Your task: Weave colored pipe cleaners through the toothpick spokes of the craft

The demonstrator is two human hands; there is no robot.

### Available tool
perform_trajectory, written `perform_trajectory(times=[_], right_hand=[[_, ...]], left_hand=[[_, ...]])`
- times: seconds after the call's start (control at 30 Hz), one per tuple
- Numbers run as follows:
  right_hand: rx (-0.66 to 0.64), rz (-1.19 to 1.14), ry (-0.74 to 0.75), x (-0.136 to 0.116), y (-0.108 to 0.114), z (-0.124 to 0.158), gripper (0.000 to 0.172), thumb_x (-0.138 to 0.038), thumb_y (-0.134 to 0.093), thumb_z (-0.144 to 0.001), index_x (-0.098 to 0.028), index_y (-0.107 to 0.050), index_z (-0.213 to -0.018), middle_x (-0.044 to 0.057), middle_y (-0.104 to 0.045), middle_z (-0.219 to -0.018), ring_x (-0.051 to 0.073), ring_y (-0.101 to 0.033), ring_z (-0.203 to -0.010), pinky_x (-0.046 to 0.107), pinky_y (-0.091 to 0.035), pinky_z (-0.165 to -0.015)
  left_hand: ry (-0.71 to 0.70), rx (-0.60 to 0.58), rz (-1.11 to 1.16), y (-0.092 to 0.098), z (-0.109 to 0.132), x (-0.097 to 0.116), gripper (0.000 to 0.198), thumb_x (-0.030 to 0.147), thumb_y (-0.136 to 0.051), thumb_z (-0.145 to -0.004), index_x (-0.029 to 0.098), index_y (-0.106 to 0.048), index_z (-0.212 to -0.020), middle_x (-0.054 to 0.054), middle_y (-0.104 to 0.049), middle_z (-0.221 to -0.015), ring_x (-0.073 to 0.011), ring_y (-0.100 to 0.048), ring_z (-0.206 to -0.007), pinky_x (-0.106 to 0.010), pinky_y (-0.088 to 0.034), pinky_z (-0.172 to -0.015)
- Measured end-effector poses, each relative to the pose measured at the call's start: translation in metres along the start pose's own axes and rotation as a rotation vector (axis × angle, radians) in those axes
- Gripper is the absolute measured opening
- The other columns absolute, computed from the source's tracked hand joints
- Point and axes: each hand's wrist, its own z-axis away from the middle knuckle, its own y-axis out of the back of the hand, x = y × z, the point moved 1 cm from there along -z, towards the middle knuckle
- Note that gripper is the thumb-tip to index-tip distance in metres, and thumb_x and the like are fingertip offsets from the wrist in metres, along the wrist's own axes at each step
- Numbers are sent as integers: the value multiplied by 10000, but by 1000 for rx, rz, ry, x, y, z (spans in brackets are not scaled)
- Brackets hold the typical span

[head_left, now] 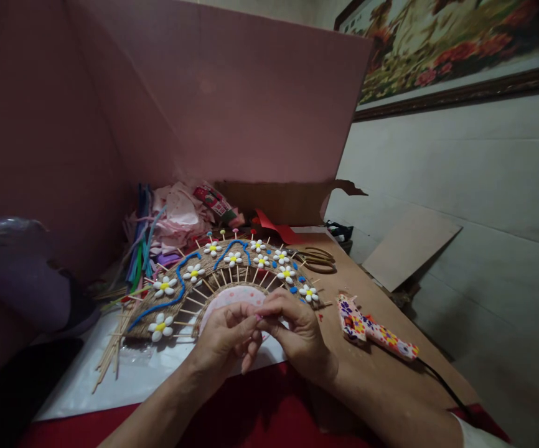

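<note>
My left hand (227,336) and my right hand (295,333) meet fingertip to fingertip, each closed in a pinch. Between them shows a speck of something small and pink (258,317), too little of it visible to name. Just behind the hands lies a fan-shaped craft piece (176,291) of wound brown twine and thin wooden sticks. White flowers (164,286) with yellow centres, a wavy blue strip (182,283) and blue dots decorate it. A pale pink spotted half-round (232,297) at its inner edge is partly hidden by my hands.
A flower-patterned glue gun (376,330) with a black cord lies on the brown board (344,280) at right. Scissors (318,258) rest behind it. At left are loose wooden sticks (111,351), pipe cleaners (143,249) and crumpled pink material (180,211). A large pink panel (232,93) stands behind.
</note>
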Motion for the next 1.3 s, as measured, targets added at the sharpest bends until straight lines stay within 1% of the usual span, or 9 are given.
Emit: perform_trajectory(times=[0.13,0.33,0.47,0.53,0.63,0.73,0.83,1.07,1.3], right_hand=[[-4,-2,-34,1,2,0,219,-219,-654,-771,-226,-630,-988,18,-572,-829,144,-549,-735,265,-454,-651],[39,24,9,1,3,0,41,-218,-591,-819,-203,-627,-832,17,-551,-789,147,-536,-737,275,-435,-654],[-1,158,-23,-17,16,-11,109,-210,-545,-837,-191,-600,-745,2,-544,-717,135,-518,-680,267,-422,-626],[-71,287,-72,-29,37,-17,136,-173,-485,-847,-194,-619,-835,18,-589,-795,147,-551,-748,278,-438,-676],[-42,581,-166,-40,88,-16,242,-125,-422,-815,-188,-611,-951,51,-613,-950,174,-573,-875,302,-445,-747],[-136,885,-407,-35,140,3,297,-187,-511,-750,-160,-609,-1029,99,-603,-1054,216,-576,-946,316,-447,-776],[-280,986,-578,-24,169,27,440,-279,-600,-691,-135,-591,-1106,119,-607,-1071,247,-574,-968,336,-436,-819],[-268,1054,-591,-7,170,51,399,-166,-530,-656,-140,-578,-1052,102,-620,-966,223,-564,-853,297,-404,-732],[-55,1012,-603,-10,163,50,369,-171,-516,-619,-167,-518,-988,64,-619,-889,196,-566,-764,265,-391,-643]], left_hand=[[4,-2,14,-1,0,2,231,292,-709,-701,122,-554,-686,21,-537,-542,-45,-461,-362,-123,-361,-296],[31,9,11,-2,2,5,262,296,-731,-673,118,-540,-655,13,-529,-535,-39,-440,-366,-116,-319,-296],[34,-16,14,-1,1,5,261,292,-720,-687,120,-528,-647,18,-513,-529,-34,-419,-370,-116,-307,-294],[37,-9,13,-1,1,5,259,287,-719,-690,121,-525,-649,19,-507,-531,-34,-418,-376,-112,-306,-292],[35,11,1,-2,1,8,262,273,-728,-678,121,-518,-639,25,-499,-523,-31,-405,-363,-107,-292,-278],[30,21,-12,-5,2,12,273,263,-725,-680,123,-499,-617,34,-481,-508,-25,-385,-349,-106,-285,-273],[27,35,-18,-5,3,13,264,255,-732,-669,127,-503,-642,32,-483,-540,-34,-414,-379,-106,-299,-284],[-8,27,-43,0,2,11,260,257,-719,-685,127,-498,-638,39,-463,-534,-24,-390,-378,-104,-302,-291],[-5,38,-23,2,-2,10,267,256,-730,-672,125,-499,-637,34,-477,-549,-27,-404,-378,-103,-306,-281]])
